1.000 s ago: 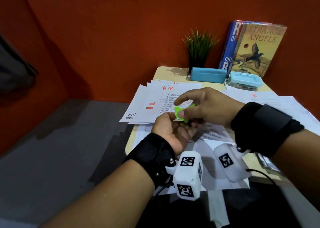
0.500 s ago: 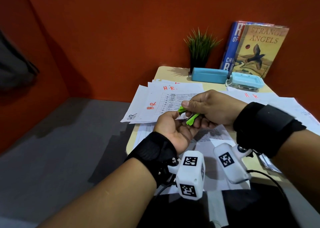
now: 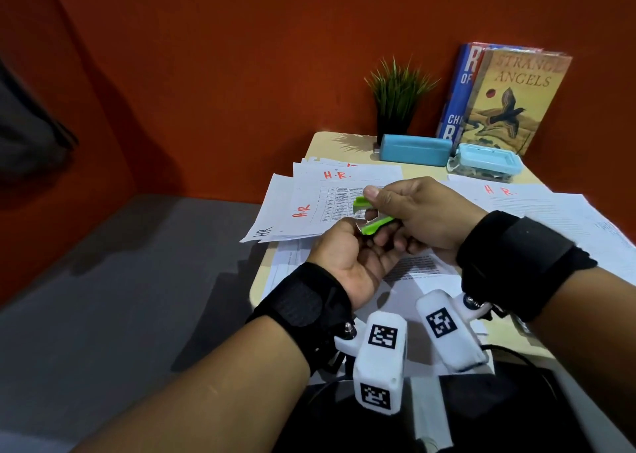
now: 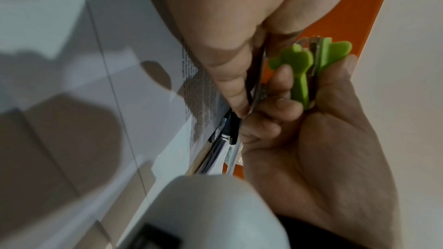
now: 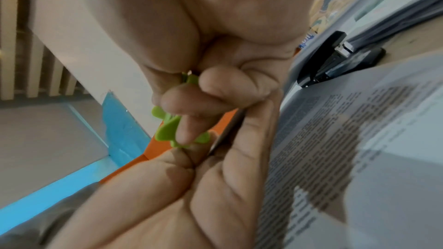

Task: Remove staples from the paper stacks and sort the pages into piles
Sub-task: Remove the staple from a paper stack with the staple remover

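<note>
A green staple remover [image 3: 373, 226] is held above the desk in my right hand [image 3: 373, 208], thumb on its upper handle and fingers curled under the lower one. My left hand [image 3: 361, 236] lies palm up just below. Its thumb and fingers pinch a thin grey metal part at the remover's [image 4: 299, 75] jaw end. Whether a staple sits there is too small to tell. In the right wrist view the remover [image 5: 167, 132] is mostly covered by fingers. Loose pages marked "H.R." [image 3: 330, 205] are fanned out at the left. Another spread of pages [image 3: 550, 211] lies at the right. A printed page [image 3: 416, 266] lies under my hands.
A black stapler [image 5: 335, 60] lies on the desk by the right-hand papers. Two blue boxes [image 3: 414, 149] [image 3: 488, 160], a small plant [image 3: 395, 98] and two books [image 3: 509, 98] stand against the orange wall. The desk's left edge [image 3: 256, 291] drops to grey floor.
My right hand has turned the staple remover from upright to lying sideways and drawn it slightly nearer. The left hand has stayed cupped under it with fingers at its jaws.
</note>
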A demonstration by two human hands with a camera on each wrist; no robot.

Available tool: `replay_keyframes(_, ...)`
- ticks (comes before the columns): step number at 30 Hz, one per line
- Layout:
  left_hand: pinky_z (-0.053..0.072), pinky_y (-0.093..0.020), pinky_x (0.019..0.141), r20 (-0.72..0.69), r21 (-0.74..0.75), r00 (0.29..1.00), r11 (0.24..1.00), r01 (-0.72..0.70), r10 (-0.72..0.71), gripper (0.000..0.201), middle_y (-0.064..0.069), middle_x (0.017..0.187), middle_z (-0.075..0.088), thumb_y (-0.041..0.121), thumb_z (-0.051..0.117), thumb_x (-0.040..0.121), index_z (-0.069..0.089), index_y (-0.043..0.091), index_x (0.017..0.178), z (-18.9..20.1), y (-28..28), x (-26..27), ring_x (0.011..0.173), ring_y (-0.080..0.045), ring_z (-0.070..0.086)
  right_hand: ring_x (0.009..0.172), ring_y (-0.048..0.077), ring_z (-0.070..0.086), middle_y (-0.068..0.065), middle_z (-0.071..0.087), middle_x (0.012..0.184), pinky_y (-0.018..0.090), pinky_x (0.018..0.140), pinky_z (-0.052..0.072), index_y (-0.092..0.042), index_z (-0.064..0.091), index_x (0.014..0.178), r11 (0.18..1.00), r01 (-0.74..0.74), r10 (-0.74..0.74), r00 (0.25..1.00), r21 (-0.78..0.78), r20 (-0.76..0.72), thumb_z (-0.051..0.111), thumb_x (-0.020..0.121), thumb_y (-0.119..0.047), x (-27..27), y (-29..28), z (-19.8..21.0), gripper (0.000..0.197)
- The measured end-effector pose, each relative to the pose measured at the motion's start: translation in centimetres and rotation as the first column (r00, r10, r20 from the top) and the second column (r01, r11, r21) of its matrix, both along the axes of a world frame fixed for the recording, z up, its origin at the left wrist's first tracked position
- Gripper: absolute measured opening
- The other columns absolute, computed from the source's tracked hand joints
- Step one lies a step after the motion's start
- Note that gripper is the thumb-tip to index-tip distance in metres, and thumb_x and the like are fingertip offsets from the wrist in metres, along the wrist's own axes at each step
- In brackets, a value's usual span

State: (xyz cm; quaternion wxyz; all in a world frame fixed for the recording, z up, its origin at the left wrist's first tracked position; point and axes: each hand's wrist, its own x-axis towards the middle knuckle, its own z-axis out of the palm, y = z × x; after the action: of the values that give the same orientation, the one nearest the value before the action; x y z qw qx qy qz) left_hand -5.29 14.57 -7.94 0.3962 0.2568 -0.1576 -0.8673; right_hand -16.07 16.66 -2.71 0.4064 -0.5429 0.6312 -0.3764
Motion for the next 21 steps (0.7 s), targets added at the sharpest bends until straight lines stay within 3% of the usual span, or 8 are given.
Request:
replay_keyframes(8,0.060,-0.037,0.050,-0.045,0.058,0.999,0.998,0.020,-0.018,0.034,-0.018,0.069,0.060,0.010,0.035,0.099,0.061,-0.009,0.092,0.0,-0.3,0.6,0.049,-0.028,0.064,0.037,0.018,0.043,0.012,0.062,0.057,0.020,0.040,0.030,0.004,0.066,0.096,0.998,-0.006,0.007,1.000,-0.058,0.029,0.055,0.095,-0.046,-0.2,0.0,0.3,0.050)
replay_keyframes(11,0.062,-0.039,0.061,-0.070,0.051,0.997,0.998,0.042,-0.038,0.044,-0.017,0.062,0.061,0.014,0.031,0.098,0.063,-0.009,0.078,0.1,-0.3,1.0,0.050,-0.027,0.064,0.039,0.019,0.044,0.015,0.061,0.057,0.020,0.040,0.029,0.002,0.067,0.093,0.992,-0.002,0.012,0.997,-0.127,0.081,0.056,0.094,-0.044,0.1,0.2,0.4,0.047)
replay_keyframes(13,0.061,-0.035,0.063,-0.083,0.030,0.996,0.999,0.039,-0.036,0.052,-0.016,0.060,0.063,0.011,0.032,0.096,0.067,-0.003,0.061,0.1,-0.4,1.1,0.048,-0.025,0.063,0.040,0.019,0.048,0.022,0.061,0.061,0.019,0.037,0.033,-0.001,0.070,0.090,0.986,-0.049,0.048,0.999,-0.158,-0.010,0.058,0.094,-0.039,0.7,0.5,0.3,0.041)
replay_keyframes(14,0.060,-0.035,0.069,-0.088,0.021,0.995,0.999,0.049,-0.047,0.051,-0.016,0.062,0.064,0.010,0.033,0.094,0.069,-0.002,0.059,0.1,-0.5,1.1,0.049,-0.026,0.064,0.040,0.018,0.050,0.026,0.062,0.063,0.018,0.037,0.036,-0.001,0.071,0.089,0.980,-0.057,0.047,0.997,-0.192,-0.057,0.059,0.094,-0.038,0.9,0.6,0.4,0.039)
replay_keyframes(16,0.059,-0.039,0.084,-0.114,0.068,0.993,0.996,0.051,-0.043,0.045,-0.017,0.065,0.065,0.013,0.035,0.098,0.067,-0.006,0.073,0.0,-0.8,1.2,0.055,-0.029,0.067,0.041,0.016,0.055,0.027,0.065,0.064,0.021,0.039,0.041,-0.002,0.071,0.088,0.959,-0.035,0.008,0.996,-0.283,-0.093,0.059,0.093,-0.038,1.1,0.8,1.0,0.038)
replay_keyframes(19,0.062,-0.049,0.066,-0.133,0.099,0.991,0.995,0.031,-0.018,0.038,-0.019,0.064,0.065,0.018,0.033,0.105,0.057,-0.008,0.090,0.1,-1.0,1.3,0.056,-0.031,0.071,0.045,0.012,0.061,0.010,0.068,0.060,0.026,0.045,0.048,-0.014,0.071,0.081,0.880,-0.026,-0.086,0.973,-0.474,-0.213,0.058,0.094,-0.041,1.2,1.7,1.6,0.032)
replay_keyframes(21,0.063,-0.046,0.055,-0.135,0.090,0.991,0.996,0.020,-0.007,0.036,-0.020,0.069,0.068,0.017,0.032,0.105,0.058,-0.005,0.095,0.1,-0.9,1.5,0.057,-0.029,0.072,0.052,0.011,0.064,0.000,0.065,0.059,0.031,0.054,0.054,-0.022,0.069,0.077,0.850,-0.083,-0.127,0.926,-0.521,-0.355,0.058,0.094,-0.043,1.2,1.9,1.0,0.029)
